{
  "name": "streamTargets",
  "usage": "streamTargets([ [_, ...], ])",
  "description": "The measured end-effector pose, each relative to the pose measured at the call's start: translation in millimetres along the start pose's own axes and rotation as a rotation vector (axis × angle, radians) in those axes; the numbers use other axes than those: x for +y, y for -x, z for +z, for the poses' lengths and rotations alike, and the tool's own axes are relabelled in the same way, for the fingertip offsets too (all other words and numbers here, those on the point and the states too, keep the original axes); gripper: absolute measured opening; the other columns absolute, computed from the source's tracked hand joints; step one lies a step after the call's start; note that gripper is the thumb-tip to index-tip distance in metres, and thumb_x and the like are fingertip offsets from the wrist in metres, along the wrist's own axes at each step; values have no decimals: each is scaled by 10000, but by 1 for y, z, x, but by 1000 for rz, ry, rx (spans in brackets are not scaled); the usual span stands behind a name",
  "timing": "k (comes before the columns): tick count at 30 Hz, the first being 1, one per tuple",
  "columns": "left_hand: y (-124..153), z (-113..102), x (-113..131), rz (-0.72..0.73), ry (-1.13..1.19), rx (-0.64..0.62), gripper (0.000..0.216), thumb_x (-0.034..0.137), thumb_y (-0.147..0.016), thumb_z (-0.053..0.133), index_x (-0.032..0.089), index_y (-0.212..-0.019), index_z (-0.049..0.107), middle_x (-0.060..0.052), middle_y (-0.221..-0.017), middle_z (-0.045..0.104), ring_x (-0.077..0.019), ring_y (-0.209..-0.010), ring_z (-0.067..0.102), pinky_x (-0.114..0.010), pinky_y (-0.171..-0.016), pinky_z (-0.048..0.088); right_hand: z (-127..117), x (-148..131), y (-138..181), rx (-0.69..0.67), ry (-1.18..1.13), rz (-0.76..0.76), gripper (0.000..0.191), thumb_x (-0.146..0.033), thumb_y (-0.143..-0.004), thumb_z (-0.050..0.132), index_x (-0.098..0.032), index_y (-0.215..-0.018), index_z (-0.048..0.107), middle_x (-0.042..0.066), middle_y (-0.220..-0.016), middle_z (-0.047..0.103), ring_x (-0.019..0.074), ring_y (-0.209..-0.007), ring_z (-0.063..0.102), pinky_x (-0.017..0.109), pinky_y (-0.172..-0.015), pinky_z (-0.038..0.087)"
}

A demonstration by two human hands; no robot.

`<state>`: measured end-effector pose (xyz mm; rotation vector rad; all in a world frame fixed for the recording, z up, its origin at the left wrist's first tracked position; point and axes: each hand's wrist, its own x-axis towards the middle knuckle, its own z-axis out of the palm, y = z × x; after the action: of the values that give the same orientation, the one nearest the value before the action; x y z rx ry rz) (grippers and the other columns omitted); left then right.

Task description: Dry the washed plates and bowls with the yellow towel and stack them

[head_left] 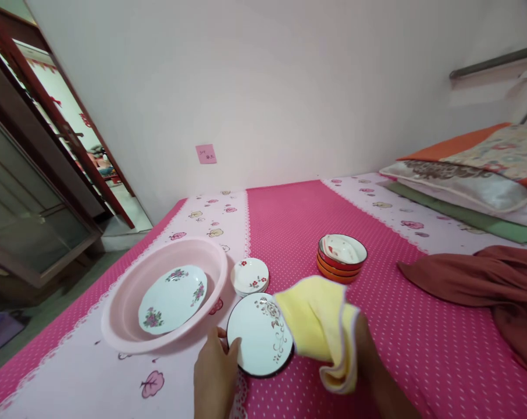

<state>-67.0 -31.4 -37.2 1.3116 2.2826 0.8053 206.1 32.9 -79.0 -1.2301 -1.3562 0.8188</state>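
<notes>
My left hand [216,372] grips the left edge of a white plate [257,337] with a dark rim and a brown flower pattern, thumb over its rim. A yellow cloth [318,323] with a pale border hangs from my right hand [363,349], which is mostly hidden behind it. The cloth reaches the plate's right edge; whether it touches the plate I cannot tell. Just beyond the plate is a small stack of white saucers [249,274] with red flowers. Left of them, a pink basin [115,314] holds a large white plate [174,299] with purple flowers.
Stacked orange-red bowls [339,270], with a small white dish [341,249] inside the top one, stand beyond the cloth. Brown-red fabric [477,285] and piled pillows [468,180] lie at the right. A pink dotted bedspread [285,215] runs up to the white wall [267,87].
</notes>
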Motion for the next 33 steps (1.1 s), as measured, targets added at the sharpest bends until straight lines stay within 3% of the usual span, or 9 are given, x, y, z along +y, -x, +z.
streamTargets([
  [4, -2, 3, -4, -16, 73, 9, 178, 413, -855, 583, 276, -817, 476, -16, -670, 653, -279, -669, 633, -365, -647, 377, 12, 8, -2, -65, 108, 31, 199, -386, -828, 570, -218, -854, 672, 71, -823, 745, 272, -772, 685, 372, -730, 519],
  [18, -15, 17, -30, -41, 506, 13, 493, 653, -644, 765, 246, -759, 512, 44, -552, 530, -187, -509, 494, -327, -518, 404, 16, 14, -11, -126, 252, 83, 215, -425, -821, 392, -250, -791, 514, 62, -785, 694, 249, -762, 660, 332, -711, 468],
  [25, 4, 14, -8, -38, 658, 173, 418, 561, -730, 746, 254, -855, 492, 35, -651, 593, -193, -585, 566, -298, -533, 433, 19, 16, -12, -157, 301, 96, 219, -447, -847, 392, -257, -807, 491, 70, -817, 693, 257, -771, 648, 347, -720, 448],
  [29, 8, 9, 4, -147, 778, 74, 483, 505, -699, 804, 254, -964, 488, 59, -579, 604, -180, -497, 560, -273, -473, 432, 18, 14, -12, -179, 312, 97, 221, -453, -857, 383, -262, -800, 478, 68, -813, 695, 255, -774, 656, 347, -720, 445],
  [33, 10, 5, 12, -187, 890, -16, 650, 426, -672, 864, 168, -1209, 605, -94, -894, 792, -292, -768, 751, -350, -622, 582, 18, 12, -12, -191, 326, 106, 224, -453, -863, 377, -261, -802, 474, 75, -818, 697, 260, -778, 658, 357, -719, 445],
])
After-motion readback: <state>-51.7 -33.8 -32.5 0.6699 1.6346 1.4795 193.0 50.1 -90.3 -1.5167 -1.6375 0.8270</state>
